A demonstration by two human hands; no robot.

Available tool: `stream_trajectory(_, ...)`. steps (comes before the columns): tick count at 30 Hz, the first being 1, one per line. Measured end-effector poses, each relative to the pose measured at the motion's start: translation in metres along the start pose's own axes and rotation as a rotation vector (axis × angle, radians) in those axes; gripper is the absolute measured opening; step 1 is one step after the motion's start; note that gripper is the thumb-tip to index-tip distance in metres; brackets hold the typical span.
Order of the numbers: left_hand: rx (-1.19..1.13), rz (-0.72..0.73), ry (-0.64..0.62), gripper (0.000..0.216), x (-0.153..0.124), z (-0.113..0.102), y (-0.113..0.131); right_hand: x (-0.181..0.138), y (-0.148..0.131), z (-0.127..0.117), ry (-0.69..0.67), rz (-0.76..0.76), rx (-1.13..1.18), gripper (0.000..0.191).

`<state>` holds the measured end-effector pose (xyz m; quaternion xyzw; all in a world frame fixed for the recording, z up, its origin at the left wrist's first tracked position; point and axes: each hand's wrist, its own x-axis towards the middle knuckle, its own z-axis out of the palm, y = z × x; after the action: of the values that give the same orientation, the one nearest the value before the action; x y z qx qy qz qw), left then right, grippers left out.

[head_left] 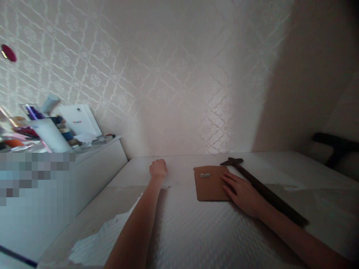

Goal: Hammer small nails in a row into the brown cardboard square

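1. Nearest, a white quilted sheet [196, 235] spread over the pale desk [179, 172].
2. Right hand [246, 196] relaxed, fingers resting on the right side of a flat, squarish brown board [211, 189], at the sheet's far edge.
3. On the board, a short row of small silvery pieces [205, 175].
4. Left of the board, apart from it, left hand [158, 169] curled into a fist; contents hidden.
5. Just right, a dark, long-handled hammer [259, 184] lying diagonally.
6. Beyond, pale lattice-patterned wall [174, 82].

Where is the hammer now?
In the head view, the hammer lies on the right side, just right of the brown square and alongside the right hand.
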<state>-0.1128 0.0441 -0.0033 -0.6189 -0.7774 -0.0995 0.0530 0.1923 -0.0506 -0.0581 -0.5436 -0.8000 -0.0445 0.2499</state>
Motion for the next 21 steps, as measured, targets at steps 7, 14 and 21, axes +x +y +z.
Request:
stream_trajectory(7,-0.176,0.056,0.146,0.029,-0.001,-0.001,0.012,0.002,-0.004,-0.001,0.001,0.021,-0.005,0.046)
stream_trajectory(14,-1.313,-0.153,0.144,0.011,-0.028,-0.009,0.072,0.004,-0.008,-0.005,-0.016,0.022,-0.002,0.045)
stream_trajectory(21,-1.995,-0.163,-0.079,0.015,-0.073,-0.011,0.125,0.006,-0.009,-0.006,-0.004,0.021,0.016,0.043)
